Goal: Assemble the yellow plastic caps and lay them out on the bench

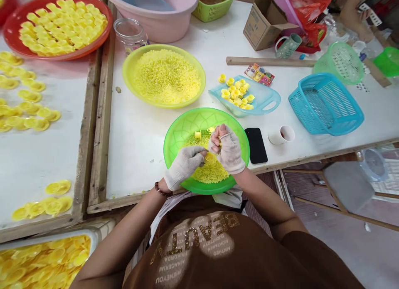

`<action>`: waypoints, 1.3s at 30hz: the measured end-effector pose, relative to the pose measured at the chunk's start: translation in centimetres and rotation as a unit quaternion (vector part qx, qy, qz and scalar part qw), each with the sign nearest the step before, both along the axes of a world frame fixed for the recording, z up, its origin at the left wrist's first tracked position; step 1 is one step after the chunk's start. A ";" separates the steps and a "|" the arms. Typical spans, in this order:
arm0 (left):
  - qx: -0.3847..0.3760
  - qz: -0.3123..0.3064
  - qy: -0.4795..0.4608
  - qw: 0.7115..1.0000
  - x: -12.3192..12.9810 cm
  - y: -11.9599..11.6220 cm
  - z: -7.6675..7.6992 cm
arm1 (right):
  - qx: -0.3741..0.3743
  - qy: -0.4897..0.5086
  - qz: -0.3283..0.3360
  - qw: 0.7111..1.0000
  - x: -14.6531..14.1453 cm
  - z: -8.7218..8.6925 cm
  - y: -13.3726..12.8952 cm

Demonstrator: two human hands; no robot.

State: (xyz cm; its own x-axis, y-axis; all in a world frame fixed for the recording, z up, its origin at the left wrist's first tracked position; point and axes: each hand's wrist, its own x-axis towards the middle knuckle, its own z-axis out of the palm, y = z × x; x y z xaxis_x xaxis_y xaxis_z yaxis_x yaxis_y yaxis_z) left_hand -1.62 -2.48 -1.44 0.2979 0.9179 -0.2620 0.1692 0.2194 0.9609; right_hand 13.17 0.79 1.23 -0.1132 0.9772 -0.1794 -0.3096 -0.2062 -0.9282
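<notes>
A green bowl (174, 135) with small yellow beads (212, 175) stands at the table's front edge. My left hand (188, 162), in a white fingerless glove, pinches the edge of a yellow cup-shaped piece (210, 157) over the beads. Close to its right, my gloved right hand (227, 148) is closed, fingers curled in; what it holds is mostly hidden, with a bit of yellow at the fingers. Another small yellow cup (198, 134) lies in the bowl behind my hands. Behind the bowl are a yellow bowl of beads (127, 73) and a blue tray (264, 99) with several yellow cups.
To the right are a black phone (256, 145), a paper cup (279, 135) with dark liquid and a blue basket (327, 104). A wooden strip (268, 61) lies behind. Left, beyond a wooden edge (101, 114), are yellow pieces and a red tray (107, 29). A grey stool (348, 185) stands right.
</notes>
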 end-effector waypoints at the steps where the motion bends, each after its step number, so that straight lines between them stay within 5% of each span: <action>1: -0.003 0.002 -0.004 1.000 0.0 0.0 0.0 | -0.004 0.002 0.000 1.000 0.2 0.0 0.0; 8: -0.084 0.042 -0.103 0.990 0.0 0.0 0.5 | 0.026 -0.099 0.051 0.993 3.0 -0.4 -1.5; 13: -0.072 0.043 -0.094 0.992 0.0 0.2 0.4 | 0.123 -0.283 0.135 0.942 4.2 -0.2 -2.5; 20: -0.018 0.070 -0.046 0.996 -0.8 -0.3 1.3 | 0.092 -0.263 0.090 0.956 4.7 -0.7 -2.4; 25: 0.192 0.083 0.163 0.964 -3.0 -0.6 2.9 | 0.175 -0.391 0.214 0.878 4.3 -1.0 -2.2; 31: 0.084 0.055 0.057 0.993 -3.4 -0.4 3.0 | 0.208 -0.473 0.249 0.819 4.1 -1.8 -2.0; 35: 0.007 0.061 -0.036 0.997 -3.1 -0.3 2.7 | 0.224 -0.441 0.196 0.847 4.1 -1.0 -2.2; 39: 0.032 0.037 0.016 0.999 -2.6 -0.2 2.7 | 0.211 -0.363 0.118 0.900 3.4 0.3 -2.3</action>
State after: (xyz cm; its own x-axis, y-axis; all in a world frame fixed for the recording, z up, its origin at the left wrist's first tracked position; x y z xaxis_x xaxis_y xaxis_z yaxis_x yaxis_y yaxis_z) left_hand -4.24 -2.73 1.24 0.2208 0.9524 -0.2100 0.1850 0.1706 0.9678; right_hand 16.61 -1.54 1.50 -0.3288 0.9399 0.0922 0.4156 0.2317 -0.8795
